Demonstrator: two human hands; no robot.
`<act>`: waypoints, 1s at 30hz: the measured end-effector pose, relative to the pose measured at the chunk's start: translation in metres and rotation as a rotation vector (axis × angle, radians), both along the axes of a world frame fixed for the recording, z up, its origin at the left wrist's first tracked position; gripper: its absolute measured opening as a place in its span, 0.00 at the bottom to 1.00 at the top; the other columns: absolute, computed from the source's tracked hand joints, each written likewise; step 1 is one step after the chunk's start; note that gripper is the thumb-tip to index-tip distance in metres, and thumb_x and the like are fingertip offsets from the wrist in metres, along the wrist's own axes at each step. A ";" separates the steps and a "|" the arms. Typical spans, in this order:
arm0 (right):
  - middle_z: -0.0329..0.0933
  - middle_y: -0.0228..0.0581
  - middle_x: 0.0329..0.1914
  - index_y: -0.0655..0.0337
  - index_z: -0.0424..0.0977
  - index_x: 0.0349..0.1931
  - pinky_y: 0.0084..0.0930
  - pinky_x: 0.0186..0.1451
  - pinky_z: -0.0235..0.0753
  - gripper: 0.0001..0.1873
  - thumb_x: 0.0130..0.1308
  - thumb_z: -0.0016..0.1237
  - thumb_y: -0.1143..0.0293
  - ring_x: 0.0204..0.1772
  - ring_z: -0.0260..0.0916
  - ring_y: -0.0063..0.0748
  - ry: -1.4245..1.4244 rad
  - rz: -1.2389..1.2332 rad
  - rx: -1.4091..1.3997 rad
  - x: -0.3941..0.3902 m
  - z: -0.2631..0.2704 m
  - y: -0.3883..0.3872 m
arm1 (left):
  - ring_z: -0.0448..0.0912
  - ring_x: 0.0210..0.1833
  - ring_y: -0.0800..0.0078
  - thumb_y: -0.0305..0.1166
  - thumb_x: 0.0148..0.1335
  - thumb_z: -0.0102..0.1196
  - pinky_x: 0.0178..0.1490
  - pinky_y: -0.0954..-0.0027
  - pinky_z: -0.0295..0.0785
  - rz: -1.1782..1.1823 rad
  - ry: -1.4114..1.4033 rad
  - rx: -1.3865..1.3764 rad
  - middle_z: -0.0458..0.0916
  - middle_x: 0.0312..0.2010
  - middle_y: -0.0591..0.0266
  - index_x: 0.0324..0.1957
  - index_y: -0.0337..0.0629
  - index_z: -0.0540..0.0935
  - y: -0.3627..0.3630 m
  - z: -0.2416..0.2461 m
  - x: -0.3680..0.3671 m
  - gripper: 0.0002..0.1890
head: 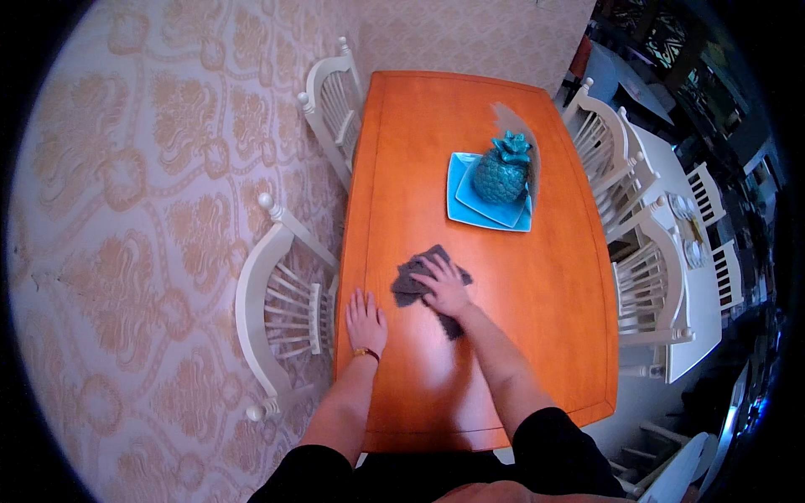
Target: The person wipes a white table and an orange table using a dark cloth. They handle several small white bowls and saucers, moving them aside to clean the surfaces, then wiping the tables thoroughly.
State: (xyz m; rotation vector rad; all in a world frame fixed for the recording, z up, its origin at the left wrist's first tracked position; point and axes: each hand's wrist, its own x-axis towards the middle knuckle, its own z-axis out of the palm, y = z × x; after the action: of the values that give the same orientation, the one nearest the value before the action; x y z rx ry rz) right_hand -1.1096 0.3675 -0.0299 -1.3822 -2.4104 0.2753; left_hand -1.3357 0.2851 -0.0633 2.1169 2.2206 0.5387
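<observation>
A dark grey cloth [412,284] lies crumpled on the orange-brown wooden table [427,151]. My right hand [445,290] presses down on it with spread fingers, and part of the cloth sticks out below the palm. Flat on the tabletop near its left edge rests my left hand [366,324], fingers slightly apart and nothing in it. Beyond the cloth stand two stacked blue square plates [462,217] bearing a teal pineapple-shaped ornament [500,176].
White spindle-back chairs [251,308] line the table's left side, close to a patterned wallpapered wall [188,239]. More white chairs [654,276] stand along the right side. Behind them a white table [704,327] holds dishes [692,251].
</observation>
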 end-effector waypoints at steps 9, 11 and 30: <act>0.58 0.47 0.69 0.47 0.68 0.59 0.58 0.70 0.51 0.30 0.52 0.53 0.66 0.72 0.51 0.54 -0.118 -1.073 0.219 0.141 -0.024 -0.010 | 0.52 0.74 0.53 0.40 0.67 0.41 0.74 0.52 0.45 0.008 0.022 -0.105 0.55 0.71 0.47 0.65 0.38 0.66 0.003 0.005 0.004 0.27; 0.56 0.45 0.71 0.46 0.64 0.63 0.64 0.69 0.48 0.30 0.56 0.51 0.61 0.73 0.49 0.54 -0.185 -1.160 0.183 0.113 -0.038 -0.002 | 0.51 0.74 0.54 0.41 0.67 0.40 0.74 0.52 0.45 0.018 0.002 -0.148 0.55 0.71 0.48 0.65 0.38 0.65 0.002 0.007 0.004 0.27; 0.50 0.38 0.75 0.37 0.65 0.63 0.54 0.76 0.40 0.30 0.57 0.50 0.56 0.78 0.40 0.46 -0.005 0.004 0.071 -0.134 -0.027 0.258 | 0.53 0.74 0.55 0.43 0.67 0.42 0.74 0.52 0.44 0.018 0.056 -0.183 0.55 0.71 0.48 0.66 0.42 0.66 0.003 0.009 0.001 0.28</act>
State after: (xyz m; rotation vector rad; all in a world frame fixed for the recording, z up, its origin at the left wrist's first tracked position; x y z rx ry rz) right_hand -1.2437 0.6253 -0.0567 -1.3481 -2.4035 0.1852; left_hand -1.3348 0.2882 -0.0539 2.0470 2.2235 0.2676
